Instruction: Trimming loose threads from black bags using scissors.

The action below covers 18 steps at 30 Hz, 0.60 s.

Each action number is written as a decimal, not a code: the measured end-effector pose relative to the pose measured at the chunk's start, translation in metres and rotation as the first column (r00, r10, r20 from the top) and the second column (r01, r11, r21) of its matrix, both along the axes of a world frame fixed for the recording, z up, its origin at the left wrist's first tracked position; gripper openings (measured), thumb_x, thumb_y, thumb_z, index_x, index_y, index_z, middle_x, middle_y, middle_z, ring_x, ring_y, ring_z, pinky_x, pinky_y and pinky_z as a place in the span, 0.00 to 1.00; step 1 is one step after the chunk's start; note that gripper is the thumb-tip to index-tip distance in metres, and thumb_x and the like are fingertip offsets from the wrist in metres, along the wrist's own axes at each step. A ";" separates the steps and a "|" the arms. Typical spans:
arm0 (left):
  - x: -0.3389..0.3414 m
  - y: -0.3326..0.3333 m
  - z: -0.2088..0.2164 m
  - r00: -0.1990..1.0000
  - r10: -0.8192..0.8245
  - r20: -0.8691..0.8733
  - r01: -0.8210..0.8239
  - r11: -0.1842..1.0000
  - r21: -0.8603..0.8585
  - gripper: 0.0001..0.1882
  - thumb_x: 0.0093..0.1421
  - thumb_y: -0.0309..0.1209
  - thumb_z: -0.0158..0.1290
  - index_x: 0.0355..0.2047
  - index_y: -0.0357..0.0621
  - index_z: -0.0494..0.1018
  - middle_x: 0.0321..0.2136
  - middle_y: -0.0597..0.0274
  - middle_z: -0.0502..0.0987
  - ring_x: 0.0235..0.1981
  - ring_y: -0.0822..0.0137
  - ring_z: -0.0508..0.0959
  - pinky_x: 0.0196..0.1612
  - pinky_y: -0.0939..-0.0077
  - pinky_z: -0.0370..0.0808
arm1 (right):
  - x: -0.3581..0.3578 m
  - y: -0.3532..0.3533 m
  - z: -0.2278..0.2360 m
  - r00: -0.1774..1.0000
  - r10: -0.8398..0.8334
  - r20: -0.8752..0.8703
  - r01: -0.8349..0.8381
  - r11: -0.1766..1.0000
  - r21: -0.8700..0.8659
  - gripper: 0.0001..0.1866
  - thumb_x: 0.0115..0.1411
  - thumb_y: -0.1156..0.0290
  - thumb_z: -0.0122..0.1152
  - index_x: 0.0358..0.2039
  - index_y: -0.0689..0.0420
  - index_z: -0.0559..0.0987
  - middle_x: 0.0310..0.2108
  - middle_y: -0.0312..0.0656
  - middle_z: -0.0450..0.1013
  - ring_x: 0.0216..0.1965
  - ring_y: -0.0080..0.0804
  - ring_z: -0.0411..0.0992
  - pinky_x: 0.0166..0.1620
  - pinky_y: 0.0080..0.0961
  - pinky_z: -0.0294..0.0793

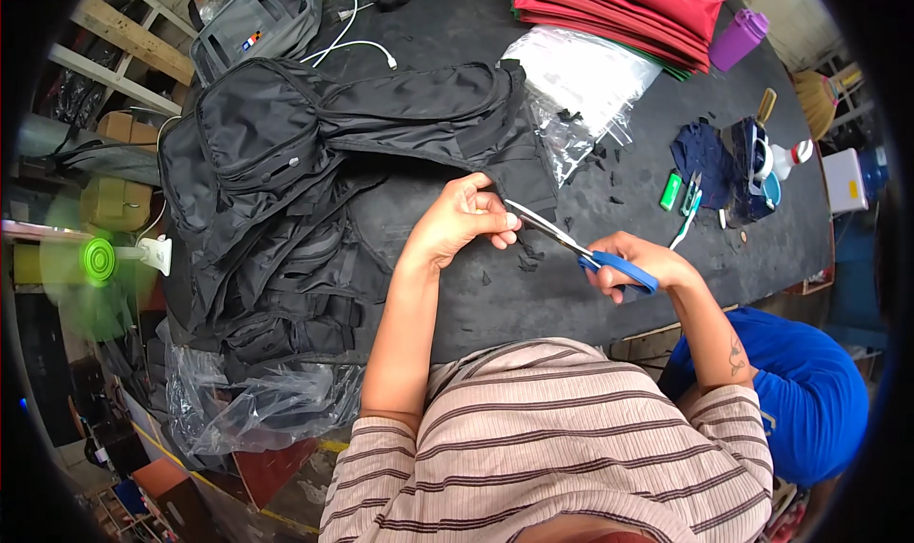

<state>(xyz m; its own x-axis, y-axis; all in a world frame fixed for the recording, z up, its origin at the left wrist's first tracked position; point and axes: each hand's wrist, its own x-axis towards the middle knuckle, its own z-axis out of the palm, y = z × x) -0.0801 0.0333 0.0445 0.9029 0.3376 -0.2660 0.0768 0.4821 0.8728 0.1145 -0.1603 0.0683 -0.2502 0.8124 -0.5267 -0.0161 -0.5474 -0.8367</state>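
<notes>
My right hand (pixel 640 260) grips a pair of scissors (pixel 557 233) with blue handles and silver blades. The blades point up and left and reach close to the fingertips of my left hand (pixel 464 223). That hand is closed, thumb against fingers, at the lower edge of black fabric belonging to a black backpack (pixel 409 115). The exact bit it pinches is partly hidden by the fingers. The backpack lies with its panels spread across the left and middle of the dark table (pixel 609 305). Small black fabric scraps (pixel 529 256) lie just below the blades.
Folded red fabric (pixel 619 15) and clear plastic sheeting (pixel 590 72) lie at the back. On the right are a purple bottle (pixel 740 39), a green item (pixel 670 192) and a dark container (pixel 747 167). A green fan (pixel 98 260) spins at left. A person in blue (pixel 809 400) bends at right.
</notes>
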 end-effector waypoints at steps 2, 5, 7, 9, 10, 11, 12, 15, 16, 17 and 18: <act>0.000 0.000 -0.001 1.000 0.013 0.007 -0.013 1.000 -0.023 0.17 0.47 0.19 0.59 0.26 0.40 0.58 0.22 0.49 0.75 0.21 0.64 0.78 0.24 0.77 0.76 | -0.003 0.004 0.003 1.000 -0.003 0.023 0.002 1.000 0.007 0.22 0.49 0.52 0.64 0.19 0.59 0.70 0.15 0.32 0.65 0.16 0.18 0.65 0.19 0.15 0.64; 0.001 -0.001 -0.001 0.999 0.029 0.022 -0.028 0.998 -0.052 0.18 0.46 0.19 0.59 0.26 0.40 0.56 0.22 0.48 0.76 0.21 0.63 0.78 0.24 0.76 0.76 | -0.006 0.007 0.003 0.998 -0.022 0.066 0.021 1.000 0.010 0.22 0.48 0.53 0.65 0.19 0.59 0.70 0.15 0.32 0.65 0.16 0.18 0.65 0.19 0.15 0.64; 0.002 -0.002 -0.001 0.999 0.034 0.029 -0.032 0.998 -0.057 0.19 0.46 0.19 0.59 0.27 0.40 0.57 0.22 0.47 0.76 0.21 0.63 0.78 0.24 0.76 0.76 | -0.007 0.008 0.003 0.996 -0.035 0.085 0.034 0.999 0.005 0.21 0.48 0.54 0.65 0.19 0.59 0.70 0.15 0.32 0.65 0.15 0.18 0.65 0.18 0.15 0.64; 0.002 -0.003 -0.002 0.998 0.051 0.044 -0.047 0.996 -0.081 0.18 0.46 0.19 0.58 0.27 0.40 0.57 0.23 0.47 0.76 0.20 0.63 0.78 0.24 0.76 0.76 | -0.006 0.008 0.002 0.995 -0.036 0.098 0.036 0.999 0.003 0.21 0.48 0.54 0.65 0.20 0.60 0.71 0.14 0.33 0.65 0.14 0.18 0.64 0.16 0.15 0.63; 0.001 -0.003 -0.003 0.998 0.052 0.044 -0.049 0.996 -0.081 0.18 0.46 0.19 0.58 0.27 0.40 0.57 0.23 0.47 0.76 0.20 0.63 0.78 0.24 0.76 0.76 | -0.008 0.008 0.003 0.995 -0.035 0.098 0.035 0.999 0.003 0.21 0.48 0.54 0.65 0.20 0.60 0.71 0.14 0.33 0.65 0.14 0.18 0.64 0.16 0.15 0.63; 0.001 -0.003 -0.004 0.998 0.049 0.039 -0.047 0.997 -0.067 0.18 0.46 0.18 0.58 0.27 0.40 0.57 0.23 0.47 0.76 0.20 0.63 0.78 0.24 0.76 0.76 | -0.010 0.008 0.004 0.991 -0.069 0.119 0.073 0.997 -0.026 0.21 0.48 0.55 0.66 0.19 0.60 0.71 0.13 0.33 0.65 0.12 0.18 0.64 0.15 0.15 0.62; 0.001 -0.003 -0.004 0.998 0.046 0.033 -0.044 0.998 -0.054 0.18 0.46 0.18 0.58 0.27 0.39 0.58 0.23 0.48 0.76 0.20 0.63 0.78 0.24 0.76 0.76 | -0.011 0.008 0.006 0.985 -0.103 0.140 0.111 0.992 -0.054 0.21 0.48 0.55 0.66 0.19 0.60 0.72 0.12 0.32 0.65 0.11 0.17 0.63 0.14 0.14 0.61; 0.001 -0.004 -0.005 0.998 0.047 0.044 -0.044 0.996 -0.077 0.17 0.46 0.18 0.58 0.28 0.38 0.58 0.23 0.48 0.76 0.21 0.63 0.78 0.24 0.76 0.76 | -0.011 0.010 0.009 0.964 -0.097 0.249 0.117 0.991 -0.067 0.20 0.47 0.56 0.67 0.17 0.60 0.72 0.11 0.32 0.64 0.10 0.16 0.62 0.13 0.13 0.60; 0.000 -0.006 -0.005 0.998 0.050 0.042 -0.047 0.996 -0.078 0.17 0.46 0.18 0.58 0.28 0.38 0.58 0.23 0.48 0.76 0.21 0.63 0.78 0.24 0.76 0.76 | -0.012 0.011 0.010 0.964 -0.094 0.248 0.114 0.991 -0.068 0.20 0.47 0.56 0.67 0.17 0.60 0.72 0.11 0.32 0.64 0.10 0.16 0.62 0.13 0.13 0.60; 0.000 -0.008 -0.004 0.998 0.049 0.049 -0.045 0.996 -0.075 0.18 0.46 0.19 0.59 0.31 0.35 0.59 0.21 0.50 0.75 0.20 0.65 0.78 0.23 0.79 0.75 | -0.012 0.012 0.013 0.961 -0.089 0.262 0.115 0.990 -0.085 0.20 0.46 0.57 0.68 0.17 0.60 0.72 0.10 0.31 0.64 0.10 0.16 0.62 0.12 0.13 0.60; 0.000 -0.009 -0.004 0.997 0.046 0.055 -0.042 0.997 -0.072 0.19 0.46 0.20 0.59 0.34 0.33 0.60 0.20 0.53 0.75 0.19 0.67 0.77 0.22 0.82 0.74 | -0.012 0.012 0.014 0.957 -0.084 0.277 0.116 0.988 -0.102 0.19 0.46 0.58 0.68 0.16 0.61 0.73 0.10 0.31 0.64 0.10 0.16 0.62 0.12 0.13 0.60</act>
